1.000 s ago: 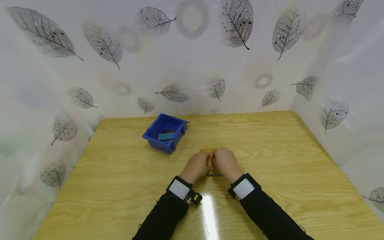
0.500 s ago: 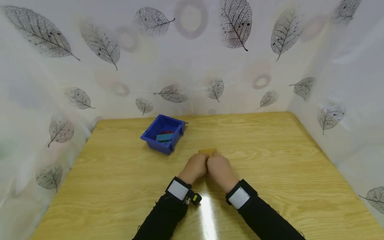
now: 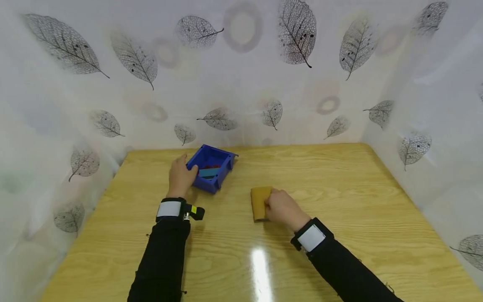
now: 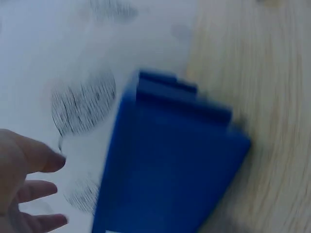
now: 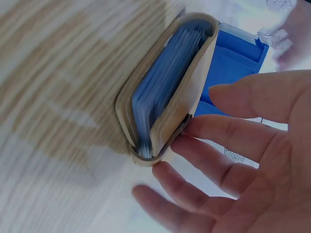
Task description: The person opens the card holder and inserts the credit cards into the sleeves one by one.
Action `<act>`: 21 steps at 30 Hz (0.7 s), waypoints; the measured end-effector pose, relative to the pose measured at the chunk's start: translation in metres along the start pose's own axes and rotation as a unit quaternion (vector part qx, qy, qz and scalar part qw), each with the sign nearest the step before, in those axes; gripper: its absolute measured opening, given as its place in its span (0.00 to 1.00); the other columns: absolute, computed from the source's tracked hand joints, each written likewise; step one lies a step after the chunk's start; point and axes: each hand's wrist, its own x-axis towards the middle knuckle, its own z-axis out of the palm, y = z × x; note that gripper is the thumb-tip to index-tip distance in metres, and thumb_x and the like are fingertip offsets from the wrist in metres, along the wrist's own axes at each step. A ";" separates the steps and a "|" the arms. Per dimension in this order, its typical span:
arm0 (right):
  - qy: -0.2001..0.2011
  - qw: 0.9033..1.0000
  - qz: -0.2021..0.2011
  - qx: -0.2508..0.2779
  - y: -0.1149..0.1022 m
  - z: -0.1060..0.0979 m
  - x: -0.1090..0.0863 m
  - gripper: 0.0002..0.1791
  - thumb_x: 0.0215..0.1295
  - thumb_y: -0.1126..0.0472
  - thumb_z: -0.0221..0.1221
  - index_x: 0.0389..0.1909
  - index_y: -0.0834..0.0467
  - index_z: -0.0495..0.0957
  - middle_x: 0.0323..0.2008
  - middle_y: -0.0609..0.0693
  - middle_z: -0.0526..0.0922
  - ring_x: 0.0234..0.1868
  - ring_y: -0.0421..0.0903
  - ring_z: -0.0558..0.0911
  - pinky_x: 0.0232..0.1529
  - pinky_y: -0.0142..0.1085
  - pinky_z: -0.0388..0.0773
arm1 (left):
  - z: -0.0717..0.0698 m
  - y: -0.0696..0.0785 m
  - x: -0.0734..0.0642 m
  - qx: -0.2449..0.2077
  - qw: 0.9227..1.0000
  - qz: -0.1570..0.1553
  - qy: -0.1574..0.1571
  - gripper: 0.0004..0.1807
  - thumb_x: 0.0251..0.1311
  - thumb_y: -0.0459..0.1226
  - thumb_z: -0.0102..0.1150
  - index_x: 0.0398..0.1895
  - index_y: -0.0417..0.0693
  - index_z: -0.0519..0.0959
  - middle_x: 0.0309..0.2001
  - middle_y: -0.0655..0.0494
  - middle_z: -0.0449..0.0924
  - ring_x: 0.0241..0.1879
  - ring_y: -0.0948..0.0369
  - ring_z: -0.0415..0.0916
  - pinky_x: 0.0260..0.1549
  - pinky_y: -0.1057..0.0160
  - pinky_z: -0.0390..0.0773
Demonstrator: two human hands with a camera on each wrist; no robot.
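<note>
In the head view, a mustard-yellow card holder [image 3: 260, 204] lies on the wooden table. My right hand [image 3: 284, 209] holds its right edge. The right wrist view shows the card holder [image 5: 187, 104] end-on, with a stack of clear bluish sleeves [image 5: 167, 73] between its covers. There, the fingertips [image 5: 194, 127] touch the edge near a dark clasp and the thumb stands above the front cover. My left hand [image 3: 180, 178] is at the left side of a blue bin [image 3: 225, 171], its thumb over the rim. In the left wrist view its fingers are spread, apart from the bin [image 4: 165, 160].
Inside the bin lie a teal flat piece [image 3: 209, 172] and some red things, partly hidden. The wooden table [image 3: 339, 188] meets a white leaf-print sheet [image 3: 241, 84] at the back and both sides.
My left hand has left the card holder and moved left and away from me to the bin. The right hand has stayed at the card holder, which now shows more fully.
</note>
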 end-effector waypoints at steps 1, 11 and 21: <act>-0.003 1.000 0.003 0.000 0.000 0.001 0.000 0.14 0.57 0.69 0.60 0.14 0.58 0.73 0.21 0.50 0.69 0.23 0.44 0.69 0.25 0.37 0.69 | 0.001 -0.004 0.002 0.004 1.000 -0.014 -0.023 0.30 0.65 0.36 0.53 0.67 0.29 0.64 0.65 0.29 0.64 0.64 0.35 0.61 0.62 0.41 0.62; -0.019 1.000 -0.011 0.007 -0.009 0.009 0.002 0.12 0.54 0.72 0.59 0.15 0.58 0.74 0.23 0.49 0.66 0.24 0.44 0.67 0.26 0.35 0.68 | 0.047 0.030 0.005 0.034 0.997 0.008 -0.063 0.30 0.64 0.39 0.58 0.66 0.32 0.68 0.61 0.31 0.68 0.61 0.38 0.66 0.59 0.44 0.68; -0.004 0.997 -0.071 -0.008 -0.039 0.015 0.001 0.10 0.55 0.67 0.61 0.16 0.57 0.77 0.23 0.49 0.71 0.25 0.46 0.74 0.31 0.41 0.76 | 0.064 0.051 0.013 0.000 0.991 0.059 -0.119 0.29 0.65 0.36 0.56 0.68 0.32 0.65 0.65 0.34 0.66 0.66 0.42 0.63 0.65 0.48 0.62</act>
